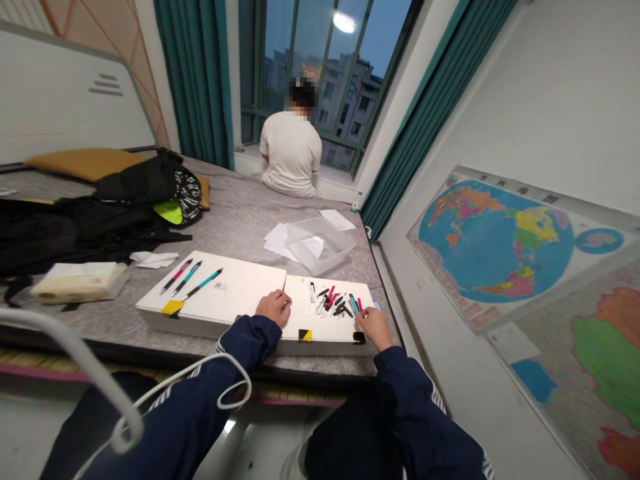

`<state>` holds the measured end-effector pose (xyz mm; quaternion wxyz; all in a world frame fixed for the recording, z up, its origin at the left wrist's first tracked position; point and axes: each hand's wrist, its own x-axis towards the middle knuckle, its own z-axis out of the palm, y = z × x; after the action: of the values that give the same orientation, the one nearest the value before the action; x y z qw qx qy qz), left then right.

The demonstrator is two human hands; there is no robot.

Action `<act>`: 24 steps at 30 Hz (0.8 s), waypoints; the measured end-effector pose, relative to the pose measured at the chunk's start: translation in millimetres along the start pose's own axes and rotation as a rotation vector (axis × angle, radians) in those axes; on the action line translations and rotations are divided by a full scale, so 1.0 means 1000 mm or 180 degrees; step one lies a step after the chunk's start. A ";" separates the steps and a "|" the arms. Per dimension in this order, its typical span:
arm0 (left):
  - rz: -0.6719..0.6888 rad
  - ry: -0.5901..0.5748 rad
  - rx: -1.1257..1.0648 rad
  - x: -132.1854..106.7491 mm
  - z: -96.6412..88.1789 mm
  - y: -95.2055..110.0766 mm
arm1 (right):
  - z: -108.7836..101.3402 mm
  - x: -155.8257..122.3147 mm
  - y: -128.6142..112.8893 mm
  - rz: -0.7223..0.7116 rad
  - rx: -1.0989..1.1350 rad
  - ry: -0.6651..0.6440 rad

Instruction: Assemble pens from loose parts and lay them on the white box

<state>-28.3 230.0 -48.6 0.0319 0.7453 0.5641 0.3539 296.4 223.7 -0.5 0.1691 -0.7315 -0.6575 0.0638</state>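
My left hand (274, 308) rests on the white boxes near the seam between them, its fingers curled; whether anything sits inside them is hidden. My right hand (376, 328) is at the right end of the pile, thumb and fingertips pinched together beside a blue pen barrel (354, 303) and a red one. What lies between those fingertips is too small to make out. Loose pen parts (333, 301) in black, red and clear are spread over the right box (295, 288). On the left box (250, 273) lie a red pen (176, 276) and two blue pens (203, 284), side by side.
Behind the boxes a clear plastic bin (320, 247) stands on papers (277, 241) on the bed. A tissue pack (80, 281) and black bags (100, 220) lie left. A person (293, 153) sits by the window, facing away. A white cable (240, 373) loops before my left sleeve.
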 end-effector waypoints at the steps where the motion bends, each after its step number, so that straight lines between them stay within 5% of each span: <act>1: -0.0009 0.0017 -0.0029 0.000 -0.001 0.001 | 0.001 -0.004 -0.004 -0.0079 0.0108 0.0126; 8: -0.0050 0.0175 -0.0209 -0.001 -0.006 0.005 | 0.031 -0.040 -0.068 -0.0894 0.0883 -0.0024; 14: 0.0118 0.0224 -0.0222 -0.004 -0.007 0.007 | 0.045 -0.042 -0.116 -0.1076 0.1198 -0.0081; 24: 0.0316 0.0058 -0.0223 -0.006 -0.013 0.006 | 0.071 -0.039 -0.127 -0.0947 0.1959 -0.0073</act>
<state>-31.2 218.3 -39.2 0.0352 0.7676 0.5140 0.3813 149.9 207.0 -29.9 0.3819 -0.5415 -0.7087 0.2421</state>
